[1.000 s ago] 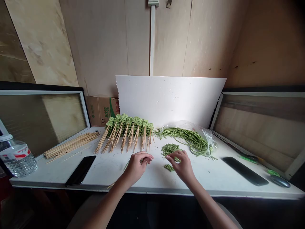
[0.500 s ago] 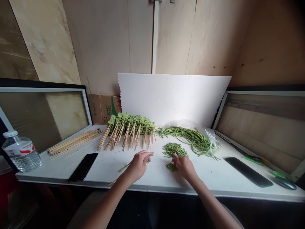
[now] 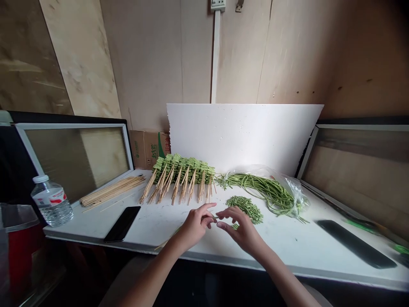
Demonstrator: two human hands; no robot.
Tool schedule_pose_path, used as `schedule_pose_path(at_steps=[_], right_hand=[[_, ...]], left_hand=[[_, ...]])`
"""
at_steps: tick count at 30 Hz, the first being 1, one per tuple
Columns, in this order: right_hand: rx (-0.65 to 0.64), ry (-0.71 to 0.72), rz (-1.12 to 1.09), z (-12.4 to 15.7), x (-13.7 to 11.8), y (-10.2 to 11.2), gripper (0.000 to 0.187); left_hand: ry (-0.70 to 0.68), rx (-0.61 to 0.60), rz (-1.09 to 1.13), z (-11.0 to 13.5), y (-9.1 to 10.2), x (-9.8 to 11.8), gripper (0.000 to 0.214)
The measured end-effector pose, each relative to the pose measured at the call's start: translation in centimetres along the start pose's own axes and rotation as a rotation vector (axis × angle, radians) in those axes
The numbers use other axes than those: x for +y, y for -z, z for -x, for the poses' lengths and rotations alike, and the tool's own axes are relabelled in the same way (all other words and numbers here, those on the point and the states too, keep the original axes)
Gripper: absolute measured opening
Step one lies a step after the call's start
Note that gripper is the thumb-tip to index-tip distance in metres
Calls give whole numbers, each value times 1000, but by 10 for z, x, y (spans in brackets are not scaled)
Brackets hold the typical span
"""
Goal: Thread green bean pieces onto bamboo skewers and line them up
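My left hand [image 3: 194,224] pinches a thin bamboo skewer [image 3: 166,242] that slants back toward the table's front edge. My right hand [image 3: 242,230] meets it fingertip to fingertip, pinching a small green bean piece at the skewer's tip. Just beyond my right hand lies a pile of cut green bean pieces [image 3: 247,205]. Farther back, a row of finished bean skewers [image 3: 182,175] fans out, with long uncut beans [image 3: 265,189] on a clear plastic bag to the right.
Loose bare skewers [image 3: 111,191] lie at the left, with a black phone [image 3: 122,224] and a water bottle [image 3: 51,201] nearby. A dark flat object [image 3: 354,243] rests at the right. A white foam board [image 3: 243,132] leans against the wall behind the white table [image 3: 287,251].
My right hand left the small bean pieces on the table and came up to meet my left hand. The camera view shifted to the left.
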State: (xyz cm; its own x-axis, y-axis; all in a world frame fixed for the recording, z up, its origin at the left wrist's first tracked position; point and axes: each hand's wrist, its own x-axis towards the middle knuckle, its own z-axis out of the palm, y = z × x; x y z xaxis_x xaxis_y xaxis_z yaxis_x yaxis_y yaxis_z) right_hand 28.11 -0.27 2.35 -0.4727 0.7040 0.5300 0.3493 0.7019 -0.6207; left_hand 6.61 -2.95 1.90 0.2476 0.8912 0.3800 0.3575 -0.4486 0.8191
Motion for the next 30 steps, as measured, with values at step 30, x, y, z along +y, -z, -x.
schedule_pose_path(at_steps=[30], right_hand=[[113,44,-82,7,-4,-25,16]], left_hand=[[-258,-36,-271,-1,2,-10,37]])
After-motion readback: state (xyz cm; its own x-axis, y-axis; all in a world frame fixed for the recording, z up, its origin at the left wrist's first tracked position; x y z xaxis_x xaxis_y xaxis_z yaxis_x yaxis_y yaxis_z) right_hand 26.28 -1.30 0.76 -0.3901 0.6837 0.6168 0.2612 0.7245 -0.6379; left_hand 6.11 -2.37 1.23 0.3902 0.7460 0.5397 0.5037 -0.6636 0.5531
